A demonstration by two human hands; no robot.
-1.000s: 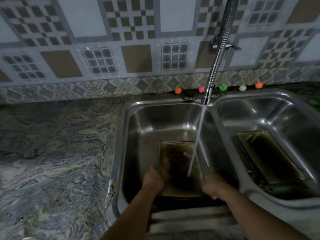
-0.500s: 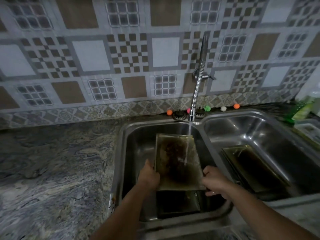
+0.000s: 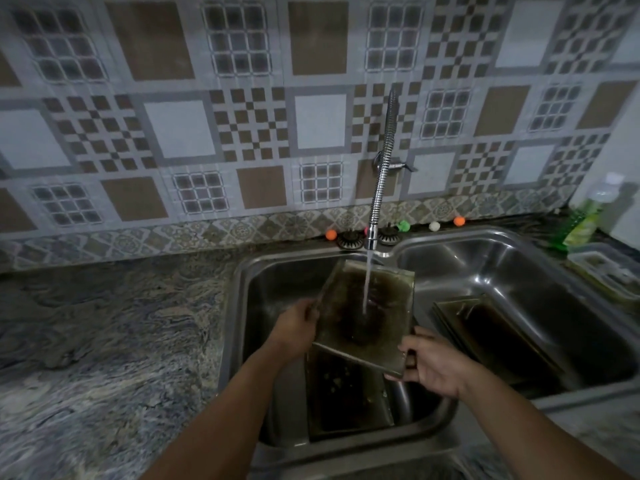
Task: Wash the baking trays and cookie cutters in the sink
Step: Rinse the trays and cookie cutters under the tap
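left hand: bare, no sleeve | right hand: bare, forearm uncovered, no sleeve

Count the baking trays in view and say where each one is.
3. One tray is held under the running tap by the left hand and right hand. Another lies in the left basin below it. A third lies in the right basin; more may be stacked there.

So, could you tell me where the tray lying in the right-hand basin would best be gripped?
Probably by the raised rim of its near-left long edge, reaching down from above. The tray in the right basin lies tilted against the basin wall, so that edge looks exposed; both hands currently hold another tray.
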